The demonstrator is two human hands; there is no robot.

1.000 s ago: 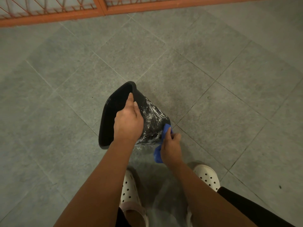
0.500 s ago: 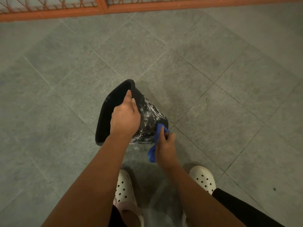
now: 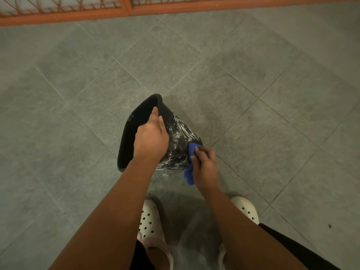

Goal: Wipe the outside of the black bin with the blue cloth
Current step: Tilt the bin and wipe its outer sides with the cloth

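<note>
Nearest the camera, two bare forearms reach down and forward over a pair of white clogs with round holes, the left clog (image 3: 149, 221) beside the left forearm and the right clog (image 3: 246, 208) just beyond the right one. A dark trouser leg (image 3: 292, 248) shows at the lower right. Between the feet the grey floor tiles (image 3: 263, 117) look wet and shiny.

Past the feet, the right hand (image 3: 204, 166) is closed around a blue cloth (image 3: 190, 172); its grip is clamped on the cloth, fingers curled over the upper part while a loose end hangs below the hand. The cloth is pressed against the lower right edge of the bin's outer wall, near its base.

The black bin (image 3: 181, 137) sits on the floor just ahead of the feet, tilted so its open mouth faces up and to the left and its base points to the lower right. White soapy streaks cover the outer wall that faces the camera. The left hand (image 3: 151, 139) holds the bin at the rim, its grip shut over the edge, with the index finger lying along the rim; whether the thumb is inside cannot be told.

Farther off, bare tiles run in diagonal lines up to an orange metal gate (image 3: 124, 10) along the top.
</note>
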